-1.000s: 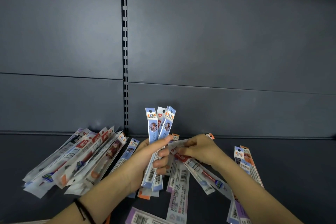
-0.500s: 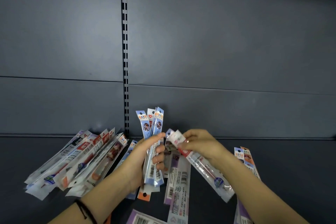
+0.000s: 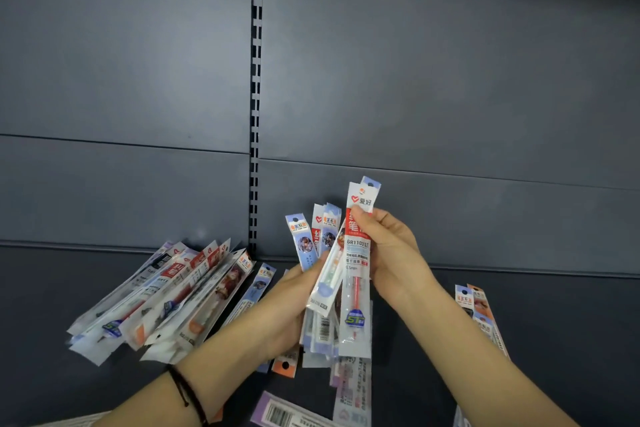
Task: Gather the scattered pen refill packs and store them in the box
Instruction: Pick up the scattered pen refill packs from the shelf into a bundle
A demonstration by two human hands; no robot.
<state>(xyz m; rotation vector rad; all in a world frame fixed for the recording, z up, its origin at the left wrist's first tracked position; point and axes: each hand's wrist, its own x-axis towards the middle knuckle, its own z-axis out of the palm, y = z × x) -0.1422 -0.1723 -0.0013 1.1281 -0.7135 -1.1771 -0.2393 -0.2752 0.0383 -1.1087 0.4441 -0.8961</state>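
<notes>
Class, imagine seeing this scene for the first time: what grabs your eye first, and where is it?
The right hand holds a red-and-white refill pack upright at centre, beside the fan of mostly blue packs gripped by the left hand. A heap of packs sprawls on the dark shelf at left.

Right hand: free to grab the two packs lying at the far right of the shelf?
Probably not yet. The right hand pinches a red refill pack; the path to the two packs looks open, though.

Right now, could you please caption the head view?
Right hand holds red-labelled plastic refill pack beside bundle in left hand.
</notes>
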